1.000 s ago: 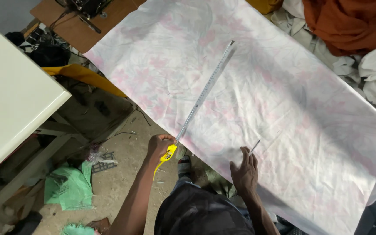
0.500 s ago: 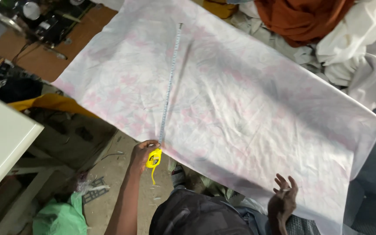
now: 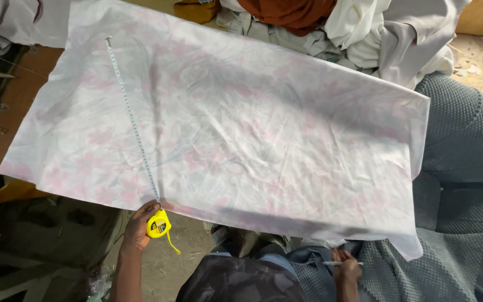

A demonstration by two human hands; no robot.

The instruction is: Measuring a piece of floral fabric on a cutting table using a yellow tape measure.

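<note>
- At the near edge of the cloth (image 3: 241, 128), the left hand (image 3: 136, 226) grips a yellow tape measure (image 3: 157, 225), fingers wrapped round its case just off the fabric's hem.
- From that case, the tape's blade (image 3: 132, 123) runs straight up and away across the cloth, its far tip lying near the upper left corner.
- Pale and printed with faint pink flowers, the cloth lies spread flat and a little creased over the work surface.
- Low down at the right, the right hand (image 3: 346, 269) is closed round a thin pen-like stick (image 3: 343, 263), held below the cloth's near edge and not touching it.
- Beside the cloth on the right lies a grey knitted blanket (image 3: 465, 145), its edge running under the cloth.
- Beyond the far edge sits a heap of white and rust-coloured clothes (image 3: 331, 22).
</note>
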